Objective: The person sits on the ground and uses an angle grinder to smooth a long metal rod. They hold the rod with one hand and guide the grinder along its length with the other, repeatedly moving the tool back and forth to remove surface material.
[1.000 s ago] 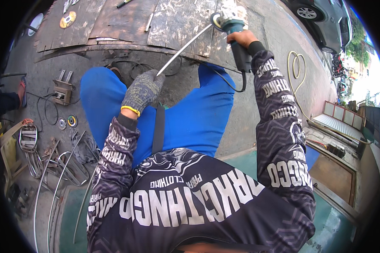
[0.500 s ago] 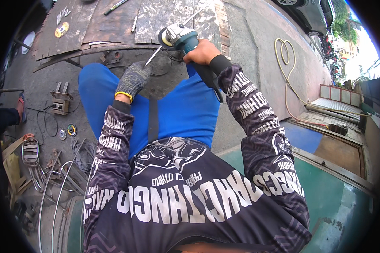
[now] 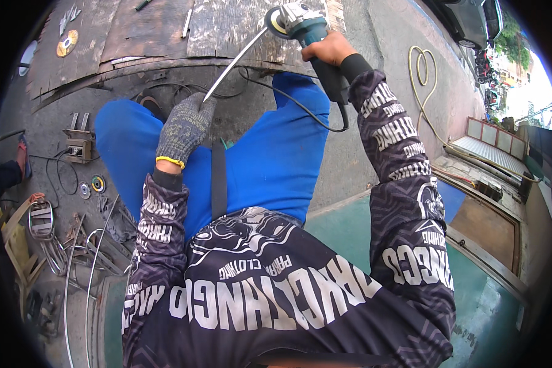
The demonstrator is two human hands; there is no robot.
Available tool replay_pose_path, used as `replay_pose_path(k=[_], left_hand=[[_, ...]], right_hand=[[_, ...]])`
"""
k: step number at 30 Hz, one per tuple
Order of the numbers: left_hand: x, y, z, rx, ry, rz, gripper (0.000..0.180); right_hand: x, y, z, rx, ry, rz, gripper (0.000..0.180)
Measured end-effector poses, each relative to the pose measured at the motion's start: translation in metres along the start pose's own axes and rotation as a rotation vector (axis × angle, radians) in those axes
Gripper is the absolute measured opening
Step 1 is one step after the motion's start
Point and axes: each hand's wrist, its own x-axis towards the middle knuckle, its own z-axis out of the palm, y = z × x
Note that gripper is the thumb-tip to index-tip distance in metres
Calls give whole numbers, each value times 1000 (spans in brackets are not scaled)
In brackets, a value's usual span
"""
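Note:
My left hand (image 3: 187, 127), in a grey knit glove with a yellow cuff, is closed around the near end of a thin, light metal rod (image 3: 234, 64). The rod slants up and right toward the worktable. My bare right hand (image 3: 331, 49) grips a teal angle grinder (image 3: 311, 32) by its body. Its round disc (image 3: 276, 23) meets the far part of the rod, though whether they touch I cannot tell. From the grinder's rear a dark power cord (image 3: 310, 115) loops back over my blue trousers.
Ahead lies a worn wooden board (image 3: 147, 37) carrying a loose disc (image 3: 67, 43) and metal offcuts. On the left floor are a small metal device (image 3: 80, 147), two discs and bent metal tubing (image 3: 92, 270). A pale hose (image 3: 420, 92) curls at right. Another person's foot (image 3: 23, 158) shows far left.
The grinder has moved right and away along the rod, baring a longer stretch between glove and disc. My left hand has shifted slightly left and nearer, still holding the rod.

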Motion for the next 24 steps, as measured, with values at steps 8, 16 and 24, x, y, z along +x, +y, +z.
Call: replay_pose_path(k=[8,16,24], left_hand=[[-30,48,-25,-100,20,-172,34],[-32,63,-39,-249,-22,-234,22],[-40,60,-39,-249,-25,-220,23]], right_hand=[[67,42,-43,63,41,111,63],[154,88,-84,156,129,106,51],[185,99,-95,334,128,186,46]])
